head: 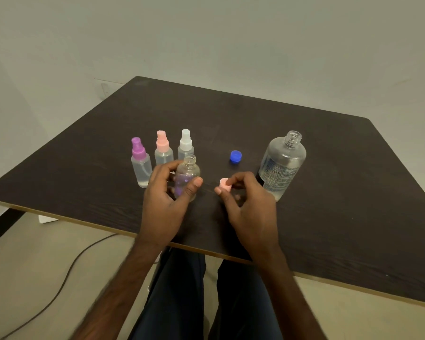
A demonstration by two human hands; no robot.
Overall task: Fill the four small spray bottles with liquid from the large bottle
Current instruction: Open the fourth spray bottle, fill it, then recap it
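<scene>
My left hand (pixel 165 200) grips a small clear spray bottle (pixel 188 171) that stands uncapped on the dark table (pixel 329 204). My right hand (pixel 250 207) pinches its pink spray cap (pixel 225 185) just to the right of the bottle. Behind them stand three capped small bottles: a purple-topped one (pixel 140 163), a pink-topped one (pixel 163 149) and a white-topped one (pixel 186 144). The large clear bottle (pixel 282 163) stands open at the right, holding some liquid. Its blue cap (pixel 235 157) lies on the table between the small bottles and the large one.
The table's near edge runs across just under my wrists, with my legs (pixel 206 303) below it. A dark cable (pixel 66 271) trails over the floor at the left. Plain walls stand behind the table.
</scene>
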